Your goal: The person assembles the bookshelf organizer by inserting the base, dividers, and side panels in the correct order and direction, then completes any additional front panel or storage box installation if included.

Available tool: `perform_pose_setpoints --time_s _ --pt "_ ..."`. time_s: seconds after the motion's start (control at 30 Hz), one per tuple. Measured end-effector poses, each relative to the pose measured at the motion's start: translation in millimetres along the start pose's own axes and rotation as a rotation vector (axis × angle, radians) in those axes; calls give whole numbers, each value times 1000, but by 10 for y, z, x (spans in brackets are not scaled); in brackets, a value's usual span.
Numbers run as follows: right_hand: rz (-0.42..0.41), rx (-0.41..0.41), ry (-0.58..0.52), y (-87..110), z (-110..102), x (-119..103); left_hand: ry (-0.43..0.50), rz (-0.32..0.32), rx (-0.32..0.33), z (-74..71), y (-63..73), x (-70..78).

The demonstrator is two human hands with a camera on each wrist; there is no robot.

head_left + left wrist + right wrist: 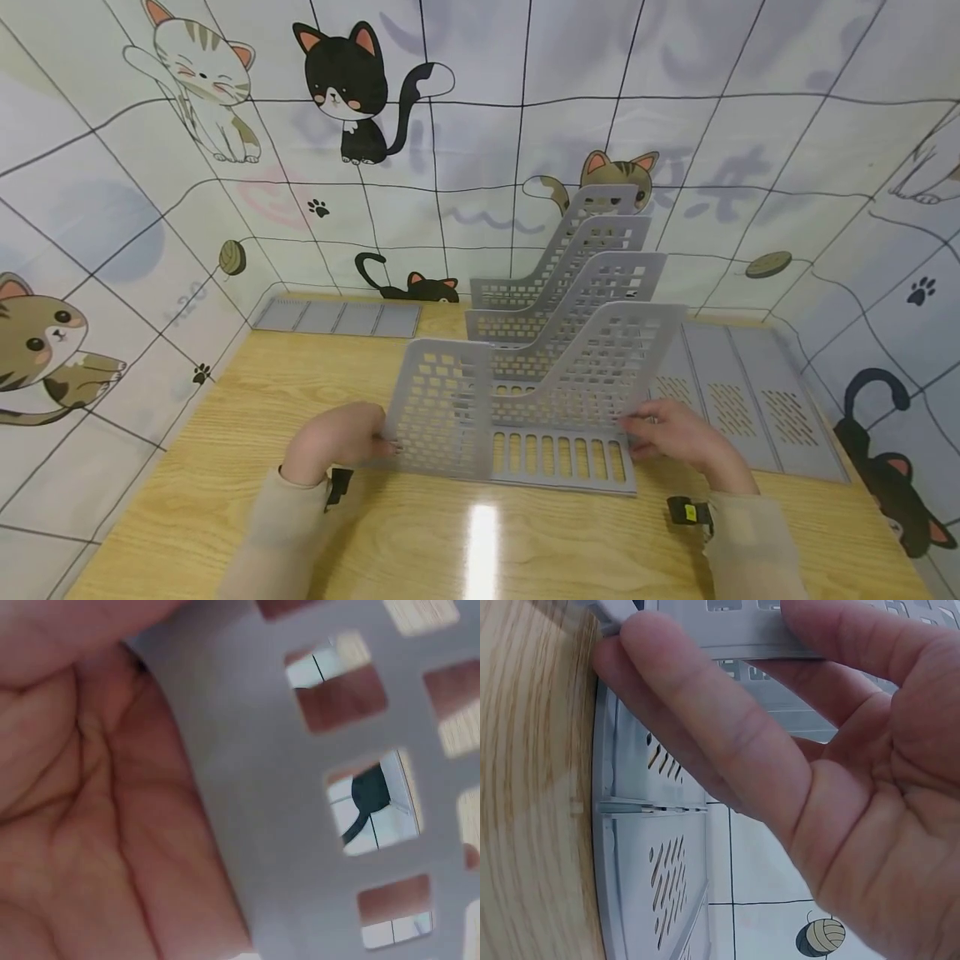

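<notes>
A grey plastic file rack (562,400) with several stepped, perforated dividers stands mid-table, its slotted base strip (558,458) toward me. My left hand (337,442) grips the left edge of a grey perforated panel (442,408), which stands upright at the rack's front left and overlaps the front divider in the head view. In the left wrist view that panel (225,780) lies against the palm and fingers. My right hand (678,433) pinches the front divider (607,367) low on its right edge. In the right wrist view the thumb and fingers lie on either side of this divider (742,626).
Flat grey panels with slanted slots (750,400) lie at the right, just past the right hand. A long grey sectioned strip (337,317) lies at the back left. A cat-print cloth (487,142) encloses the wooden table (300,367) at the back and sides.
</notes>
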State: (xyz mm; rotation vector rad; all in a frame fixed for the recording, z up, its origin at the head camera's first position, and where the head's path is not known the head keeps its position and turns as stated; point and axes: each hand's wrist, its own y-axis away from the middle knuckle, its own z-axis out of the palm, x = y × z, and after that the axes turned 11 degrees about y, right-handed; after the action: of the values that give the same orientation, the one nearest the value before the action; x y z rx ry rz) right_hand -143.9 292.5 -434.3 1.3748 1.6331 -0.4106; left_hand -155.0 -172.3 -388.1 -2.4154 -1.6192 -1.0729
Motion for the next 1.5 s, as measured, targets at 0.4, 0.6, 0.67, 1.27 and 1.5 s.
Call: perform_pose_setpoints --time_s 0.4,0.6,0.67,1.27,1.5 --pt "-10 15 14 -6 -13 42 5 -19 26 77 -71 74" --pt "2 29 26 -5 -19 64 8 12 82 79 -103 29" --pt "4 37 33 -7 -16 67 13 24 102 76 -119 13" --pt "-11 77 110 -50 -23 88 73 -116 32 -109 -9 -295" --pt "-17 73 93 -59 -16 87 72 -141 13 -148 21 -382"
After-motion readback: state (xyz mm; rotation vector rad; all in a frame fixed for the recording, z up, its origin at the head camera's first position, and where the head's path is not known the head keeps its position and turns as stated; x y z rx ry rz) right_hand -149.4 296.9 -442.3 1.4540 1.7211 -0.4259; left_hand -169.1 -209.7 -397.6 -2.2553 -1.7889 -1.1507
